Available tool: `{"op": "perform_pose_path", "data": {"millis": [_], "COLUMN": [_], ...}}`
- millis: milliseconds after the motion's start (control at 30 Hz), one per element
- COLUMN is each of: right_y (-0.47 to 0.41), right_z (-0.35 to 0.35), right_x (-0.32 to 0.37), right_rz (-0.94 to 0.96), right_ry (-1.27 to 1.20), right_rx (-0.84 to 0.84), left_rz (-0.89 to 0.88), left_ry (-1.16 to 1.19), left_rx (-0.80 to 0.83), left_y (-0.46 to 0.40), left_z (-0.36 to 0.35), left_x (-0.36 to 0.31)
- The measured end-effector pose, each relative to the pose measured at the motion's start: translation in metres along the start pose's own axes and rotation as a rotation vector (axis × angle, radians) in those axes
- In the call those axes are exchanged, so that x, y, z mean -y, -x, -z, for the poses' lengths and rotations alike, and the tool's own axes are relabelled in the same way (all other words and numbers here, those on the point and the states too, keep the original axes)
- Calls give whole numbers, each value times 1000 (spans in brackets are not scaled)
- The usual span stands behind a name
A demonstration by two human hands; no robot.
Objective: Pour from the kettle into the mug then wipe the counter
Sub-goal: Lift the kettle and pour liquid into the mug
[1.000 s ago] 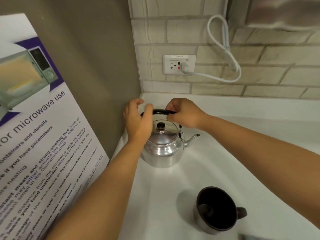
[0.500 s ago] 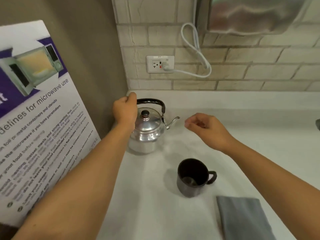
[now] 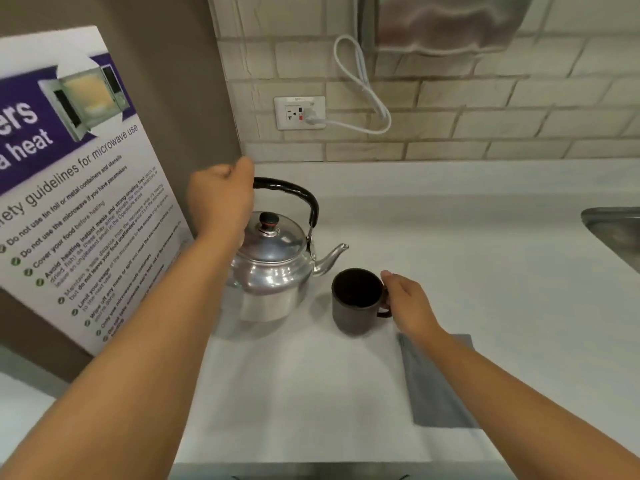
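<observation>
A shiny metal kettle with a black arched handle and black lid knob hangs just above the white counter, its shadow below it. My left hand is shut on the left end of the handle. The spout points right, toward a dark mug that stands on the counter right beside it. My right hand grips the mug's handle from the right. A folded grey cloth lies flat on the counter, partly under my right forearm.
A microwave-use poster leans against the brown side wall at left. A brick wall with an outlet and white cord runs behind. A metal sink rim shows at far right. The counter's front edge is at the bottom.
My left hand has lifted the kettle by its handle and brought it toward the mug. My right hand left the kettle handle, dropped down and took hold of the mug's handle.
</observation>
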State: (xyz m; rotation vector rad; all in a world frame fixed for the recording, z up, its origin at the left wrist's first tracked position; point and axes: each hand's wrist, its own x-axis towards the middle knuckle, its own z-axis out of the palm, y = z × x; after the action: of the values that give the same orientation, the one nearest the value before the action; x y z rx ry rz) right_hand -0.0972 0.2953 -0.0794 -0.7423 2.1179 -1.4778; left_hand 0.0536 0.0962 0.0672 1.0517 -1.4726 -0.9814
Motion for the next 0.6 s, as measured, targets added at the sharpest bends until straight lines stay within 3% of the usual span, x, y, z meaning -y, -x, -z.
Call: {"op": "perform_pose_path", "data": {"millis": [200, 600], "right_y": [3, -4], "right_z": [-5, 7], "right_x": [-5, -2], "right_rz": [66, 143], "right_ry": [-8, 85], "right_rx": [-55, -4], "left_rz": [-84, -279], "left_ry": [-131, -299], "left_rx": [47, 129], "left_y": [19, 28], "left_z": [8, -3], "left_x": [-3, -31]}}
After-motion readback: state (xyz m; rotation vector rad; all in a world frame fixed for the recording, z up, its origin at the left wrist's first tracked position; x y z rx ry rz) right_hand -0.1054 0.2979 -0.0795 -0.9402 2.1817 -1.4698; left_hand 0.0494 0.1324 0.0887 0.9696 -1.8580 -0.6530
